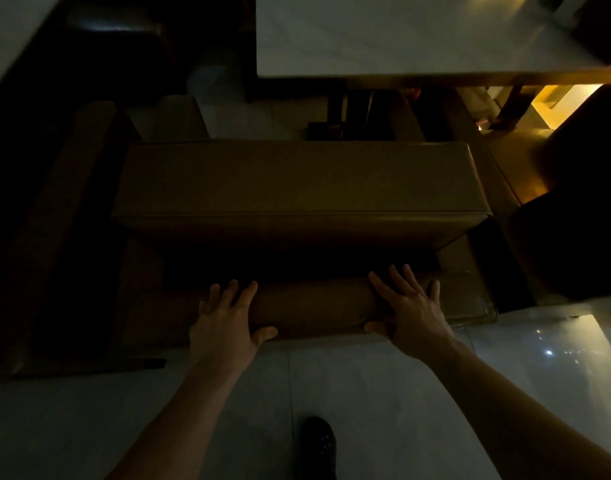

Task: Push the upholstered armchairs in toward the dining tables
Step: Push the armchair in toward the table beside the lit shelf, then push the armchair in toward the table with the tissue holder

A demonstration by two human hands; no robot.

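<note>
— Where were the hands?
— Left hand lay flat, fingers spread, on the armchair backrest; right hand likewise, gripping nothing.
— And the chair?
— Just short of the dining table.

Bare forearms, no sleeves; dark perforated shoe.

left hand: lower centre, fingers spread, palm down | right hand: right of centre, fingers splayed | forearms reached forward
</note>
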